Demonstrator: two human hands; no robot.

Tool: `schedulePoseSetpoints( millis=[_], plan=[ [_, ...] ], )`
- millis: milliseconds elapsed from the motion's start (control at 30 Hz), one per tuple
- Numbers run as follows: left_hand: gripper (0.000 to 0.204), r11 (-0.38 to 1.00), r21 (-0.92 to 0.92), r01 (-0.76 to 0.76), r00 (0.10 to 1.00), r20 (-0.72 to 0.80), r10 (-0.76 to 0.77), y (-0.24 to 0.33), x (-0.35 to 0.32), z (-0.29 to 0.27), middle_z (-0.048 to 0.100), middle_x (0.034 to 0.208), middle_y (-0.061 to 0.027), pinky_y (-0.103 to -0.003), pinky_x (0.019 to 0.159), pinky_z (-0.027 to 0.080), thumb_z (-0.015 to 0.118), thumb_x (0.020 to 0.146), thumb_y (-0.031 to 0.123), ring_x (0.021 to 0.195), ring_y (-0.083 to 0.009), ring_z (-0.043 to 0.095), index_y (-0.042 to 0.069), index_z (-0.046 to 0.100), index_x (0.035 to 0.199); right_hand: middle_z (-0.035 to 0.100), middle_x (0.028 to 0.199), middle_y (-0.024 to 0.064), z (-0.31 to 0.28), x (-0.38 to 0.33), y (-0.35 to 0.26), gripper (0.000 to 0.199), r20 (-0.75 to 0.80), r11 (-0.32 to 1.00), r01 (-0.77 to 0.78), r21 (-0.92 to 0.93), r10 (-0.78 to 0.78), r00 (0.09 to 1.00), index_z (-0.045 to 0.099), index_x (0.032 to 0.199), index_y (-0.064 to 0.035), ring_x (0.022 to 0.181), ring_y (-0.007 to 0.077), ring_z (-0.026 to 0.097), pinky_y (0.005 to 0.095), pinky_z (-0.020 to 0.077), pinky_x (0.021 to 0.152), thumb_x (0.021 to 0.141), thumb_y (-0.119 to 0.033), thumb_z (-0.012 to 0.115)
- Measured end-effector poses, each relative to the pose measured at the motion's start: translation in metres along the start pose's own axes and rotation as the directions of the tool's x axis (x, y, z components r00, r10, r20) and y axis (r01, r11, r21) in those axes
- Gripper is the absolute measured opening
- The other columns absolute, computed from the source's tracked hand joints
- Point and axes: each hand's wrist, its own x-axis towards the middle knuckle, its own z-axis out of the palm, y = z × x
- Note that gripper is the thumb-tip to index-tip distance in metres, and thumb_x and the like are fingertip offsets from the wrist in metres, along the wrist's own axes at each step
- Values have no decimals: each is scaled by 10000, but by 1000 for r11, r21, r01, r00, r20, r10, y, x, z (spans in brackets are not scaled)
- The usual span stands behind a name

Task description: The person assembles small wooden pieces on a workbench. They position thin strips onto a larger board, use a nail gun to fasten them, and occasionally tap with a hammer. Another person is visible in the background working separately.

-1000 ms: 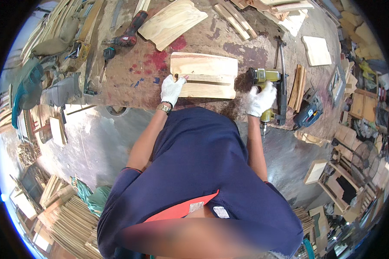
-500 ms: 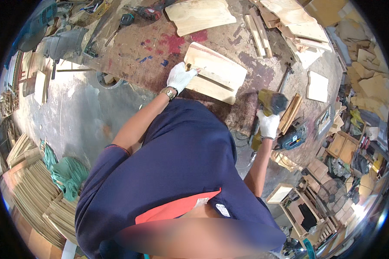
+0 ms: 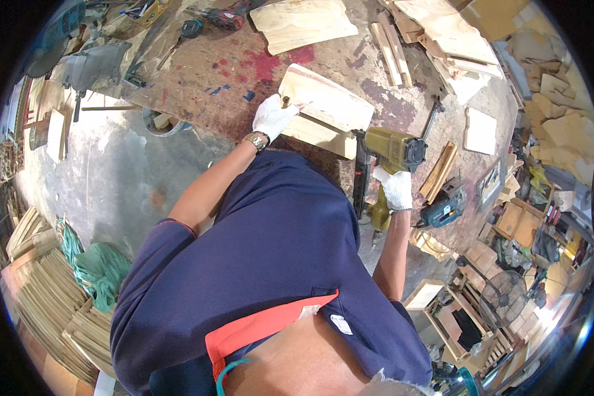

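Observation:
My left hand (image 3: 274, 117), in a white glove, is closed on the left end of a pale wooden board (image 3: 327, 99). A second wooden piece (image 3: 318, 136) runs along the board's near side, partly under it. In my right hand (image 3: 396, 189), also gloved, is an olive-yellow nail gun (image 3: 391, 150), gripped by its handle. Its black nose and magazine point left, with the nose close to the right end of the wood; whether they touch I cannot tell.
On the worn bench (image 3: 204, 63) lie another board (image 3: 302, 25), wood strips (image 3: 439, 173), a blue power tool (image 3: 442, 210) and a red-black drill (image 3: 224, 18). A stack of boards (image 3: 452, 36) stands far right. Stacked slats (image 3: 53, 310) sit at left.
My right hand has brought the nail gun leftward and turned it, so its nose is now by the wood's right end. My left hand stays on the board.

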Motion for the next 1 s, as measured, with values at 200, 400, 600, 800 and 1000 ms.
schedulePoseSetpoints(
  millis=[200, 400, 600, 800, 1000],
  plan=[
    [568, 1000, -11, -11, 1000, -1, 11, 3, -3, -2, 668, 899, -234, -455, 756, 486, 761, 817, 564, 876, -381, 649, 16, 619, 868, 688, 827, 34, 6, -4, -20, 196, 25, 1000, 16, 18, -16, 1000, 714, 1007, -22, 622, 103, 562, 271, 444, 545, 837, -118, 715],
    [593, 999, -11, -51, 998, -34, 50, 1, -4, -1, 691, 916, -255, -473, 751, 512, 735, 818, 592, 873, -397, 675, 13, 658, 917, 677, 859, 33, 32, 3, -41, 243, 114, 993, -22, 113, 9, 993, 683, 1067, -13, 635, 97, 560, 260, 444, 549, 833, -72, 716],
    [580, 998, 60, -19, 1000, 11, 18, -5, 5, 2, 680, 940, -235, -465, 754, 503, 736, 834, 578, 884, -386, 661, 20, 639, 956, 698, 891, 35, 39, 10, -54, 283, 123, 997, 50, 55, -56, 991, 686, 1111, -21, 643, 96, 570, 262, 458, 549, 832, -50, 720],
    [646, 982, 120, -147, 985, 110, 134, -22, 10, -1, 701, 1113, -229, -474, 850, 547, 758, 833, 501, 1047, -407, 675, 48, 559, 1248, 731, 989, 52, 53, 13, -76, 363, 193, 991, 64, 114, -86, 978, 661, 1166, -24, 634, 91, 578, 255, 470, 534, 809, -33, 725],
    [709, 965, 159, -208, 967, 182, 179, -19, -3, -15, 704, 988, -293, -527, 763, 565, 800, 807, 311, 956, -471, 688, 3, 374, 1282, 707, 965, 34, 70, 20, -85, 312, 275, 987, 159, 34, -162, 948, 692, 1141, -28, 684, 95, 580, 264, 487, 579, 834, -82, 695]
  ],
)
